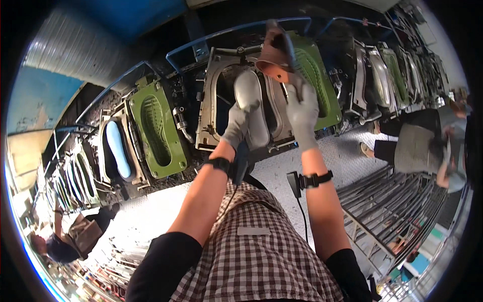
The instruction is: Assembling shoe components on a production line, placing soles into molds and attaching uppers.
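A grey-gloved left hand, my left hand [238, 122], has its fingers curled against the side of a silver, foot-shaped metal last [258, 126]. The last lies sole-side up over an open metal mould frame [205, 121]. Beyond it, my right hand [304, 108], also gloved, grips the lower edge of a reddish-brown shoe upper [274, 59]. The upper is raised above the far right side of the frame, its opening facing me, and is slightly blurred. Hinged to the frame's right stands a green mould half [319, 85] with a ridged sole cavity.
To the left are another green sole mould [157, 130] and a frame holding a light-blue last [117, 148]. More moulds [382, 75] continue at right. Blue rails [221, 35] run behind. A metal rack [392, 211] stands at right, near a co-worker [427, 141]; another person [70, 239] is at left.
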Available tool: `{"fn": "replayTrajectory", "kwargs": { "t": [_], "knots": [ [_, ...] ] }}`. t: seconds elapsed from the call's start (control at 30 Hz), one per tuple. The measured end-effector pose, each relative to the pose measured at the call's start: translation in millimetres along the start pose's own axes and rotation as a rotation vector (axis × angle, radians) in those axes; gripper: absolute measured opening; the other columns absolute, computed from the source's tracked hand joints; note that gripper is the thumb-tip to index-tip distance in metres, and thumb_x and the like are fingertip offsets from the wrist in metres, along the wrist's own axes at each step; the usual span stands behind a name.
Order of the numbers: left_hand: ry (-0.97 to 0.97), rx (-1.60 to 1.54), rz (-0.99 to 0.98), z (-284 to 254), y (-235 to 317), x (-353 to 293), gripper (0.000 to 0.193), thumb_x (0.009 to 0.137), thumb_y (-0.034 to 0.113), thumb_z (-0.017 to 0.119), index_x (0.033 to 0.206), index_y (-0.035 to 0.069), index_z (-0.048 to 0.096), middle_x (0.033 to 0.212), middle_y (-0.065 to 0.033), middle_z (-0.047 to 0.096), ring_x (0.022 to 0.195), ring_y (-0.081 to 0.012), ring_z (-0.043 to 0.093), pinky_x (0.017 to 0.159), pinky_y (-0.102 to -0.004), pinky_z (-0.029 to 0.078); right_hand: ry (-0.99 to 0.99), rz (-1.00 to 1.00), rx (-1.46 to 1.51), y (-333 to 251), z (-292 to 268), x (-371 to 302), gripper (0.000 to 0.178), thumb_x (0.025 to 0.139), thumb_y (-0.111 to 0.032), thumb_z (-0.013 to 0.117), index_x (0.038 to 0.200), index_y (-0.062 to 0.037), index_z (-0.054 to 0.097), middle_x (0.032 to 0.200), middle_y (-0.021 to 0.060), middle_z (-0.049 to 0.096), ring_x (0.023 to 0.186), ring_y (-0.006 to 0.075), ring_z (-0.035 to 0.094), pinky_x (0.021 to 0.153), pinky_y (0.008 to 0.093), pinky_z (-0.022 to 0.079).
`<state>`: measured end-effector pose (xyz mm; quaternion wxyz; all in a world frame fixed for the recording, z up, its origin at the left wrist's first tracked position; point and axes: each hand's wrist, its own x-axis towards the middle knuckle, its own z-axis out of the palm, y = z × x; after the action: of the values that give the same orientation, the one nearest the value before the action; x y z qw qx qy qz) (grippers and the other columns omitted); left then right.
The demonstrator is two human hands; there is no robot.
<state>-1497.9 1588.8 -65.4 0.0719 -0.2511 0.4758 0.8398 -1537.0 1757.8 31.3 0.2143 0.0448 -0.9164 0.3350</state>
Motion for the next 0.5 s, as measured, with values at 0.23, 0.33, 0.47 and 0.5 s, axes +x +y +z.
{"fn": "replayTrajectory", "kwargs": {
  "t": [0.23,0.33,0.47,0.5],
  "knots": [
    [-0.359,0.373,0.282,-117,-79,-3,0.050,0.090,0.015,0.074,0.134,0.007,0.053,0.118,-0.0060,0.066,0.104,-0.0171,0.065,0.082,-0.0319,0.057,-0.740,-0.652,-0.030,-72,19,-3,0.032,0.087,-0.017,0.070,0.118,-0.0187,0.071,0.099,0.0103,0.063,0.089,0.0322,0.066,0.078,0.0432,0.055],
    [-0.285,0.330,-0.340,-26,-28,-72,0.043,0.095,0.024,0.068,0.133,0.010,0.053,0.120,-0.0071,0.063,0.118,-0.0213,0.058,0.090,-0.0365,0.054,-0.747,-0.509,-0.022,-24,3,-16,0.037,0.080,-0.012,0.070,0.117,-0.0185,0.071,0.096,0.0109,0.064,0.086,0.0332,0.067,0.078,0.0442,0.055],
    [-0.353,0.246,0.112,-44,-2,-118,0.051,0.094,0.025,0.069,0.138,0.007,0.049,0.128,-0.0119,0.059,0.116,-0.0246,0.060,0.096,-0.0381,0.052,-0.907,-0.731,-0.119,-11,-43,-68,0.039,0.080,-0.015,0.071,0.119,-0.0163,0.070,0.095,0.0107,0.063,0.084,0.0340,0.067,0.079,0.0442,0.055],
    [-0.337,0.234,0.114,-40,1,-117,0.051,0.094,0.025,0.069,0.138,0.007,0.049,0.128,-0.0119,0.059,0.116,-0.0246,0.060,0.096,-0.0381,0.052,-0.939,-0.673,-0.035,-12,-53,-64,0.042,0.082,-0.016,0.073,0.123,-0.0147,0.068,0.100,0.0117,0.064,0.090,0.0345,0.067,0.083,0.0432,0.055]
  ]
}}
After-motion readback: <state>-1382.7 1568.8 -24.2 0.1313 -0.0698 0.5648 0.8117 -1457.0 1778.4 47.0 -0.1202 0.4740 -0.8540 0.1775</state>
